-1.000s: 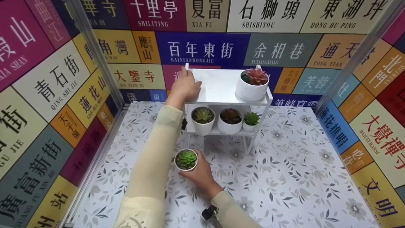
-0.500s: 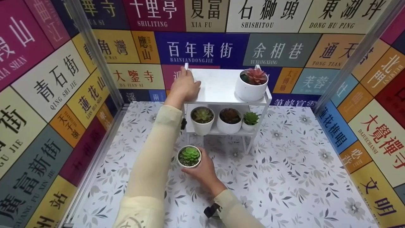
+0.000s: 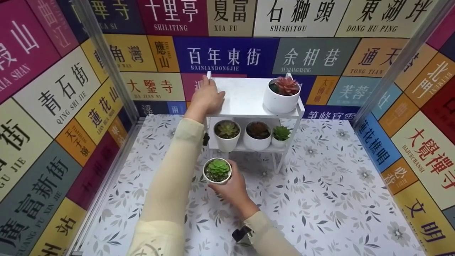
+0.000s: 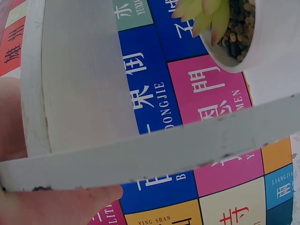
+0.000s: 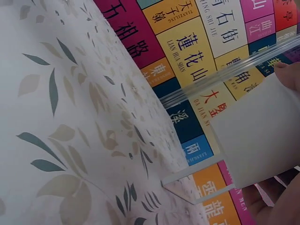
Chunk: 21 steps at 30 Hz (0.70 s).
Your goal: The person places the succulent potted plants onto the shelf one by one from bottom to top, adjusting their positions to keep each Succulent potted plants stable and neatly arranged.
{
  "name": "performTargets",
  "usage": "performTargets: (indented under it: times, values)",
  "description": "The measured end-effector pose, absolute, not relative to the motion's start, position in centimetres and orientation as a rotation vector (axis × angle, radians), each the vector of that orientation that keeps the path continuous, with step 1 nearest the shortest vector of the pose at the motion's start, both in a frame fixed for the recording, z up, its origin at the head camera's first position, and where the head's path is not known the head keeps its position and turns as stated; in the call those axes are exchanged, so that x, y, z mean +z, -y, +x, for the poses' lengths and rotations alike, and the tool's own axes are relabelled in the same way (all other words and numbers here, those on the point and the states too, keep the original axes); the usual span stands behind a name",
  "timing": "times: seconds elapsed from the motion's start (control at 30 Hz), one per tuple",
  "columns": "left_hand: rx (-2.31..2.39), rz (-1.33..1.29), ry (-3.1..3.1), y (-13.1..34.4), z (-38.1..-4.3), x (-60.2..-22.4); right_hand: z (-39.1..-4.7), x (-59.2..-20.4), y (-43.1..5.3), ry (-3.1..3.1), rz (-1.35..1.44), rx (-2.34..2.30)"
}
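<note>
A small white two-tier plant stand stands at the back of the table. My left hand grips the left end of its top shelf. In the left wrist view, a finger and the thumb lie on either side of the stand's white frame. My right hand holds a potted green succulent by its white pot, in front of the lower shelf's left end. The right wrist view shows the pot's white side between the thumb and fingers. The pot appears raised above the table.
A red succulent in a wide white pot sits at the top shelf's right end. Below it stand a pale green succulent, a dark brown one and a small green one. Sign-covered walls enclose the flower-patterned tabletop.
My right hand has carried the potted green succulent a little forward and to the right, closer to the stand. The left hand stays on the top shelf's end.
</note>
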<state>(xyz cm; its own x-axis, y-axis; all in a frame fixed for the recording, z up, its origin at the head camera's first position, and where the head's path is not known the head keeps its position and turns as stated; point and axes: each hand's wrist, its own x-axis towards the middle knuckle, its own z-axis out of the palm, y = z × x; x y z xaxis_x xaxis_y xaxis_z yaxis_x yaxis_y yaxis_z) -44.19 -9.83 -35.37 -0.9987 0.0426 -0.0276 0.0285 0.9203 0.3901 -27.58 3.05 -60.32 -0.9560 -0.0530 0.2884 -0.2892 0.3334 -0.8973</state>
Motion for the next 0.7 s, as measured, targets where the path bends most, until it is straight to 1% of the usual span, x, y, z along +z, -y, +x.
performTargets:
  times: [0.2, 0.7]
  values:
    - [0.624, 0.050, -3.034, 9.9, -44.1, -35.4, -27.5, -59.5, -3.7, 2.323, 0.333, 1.709]
    - [0.597, 0.047, -3.037, 9.7, -44.1, -35.3, -27.4, -57.7, -5.0, 2.287, 0.273, 1.651]
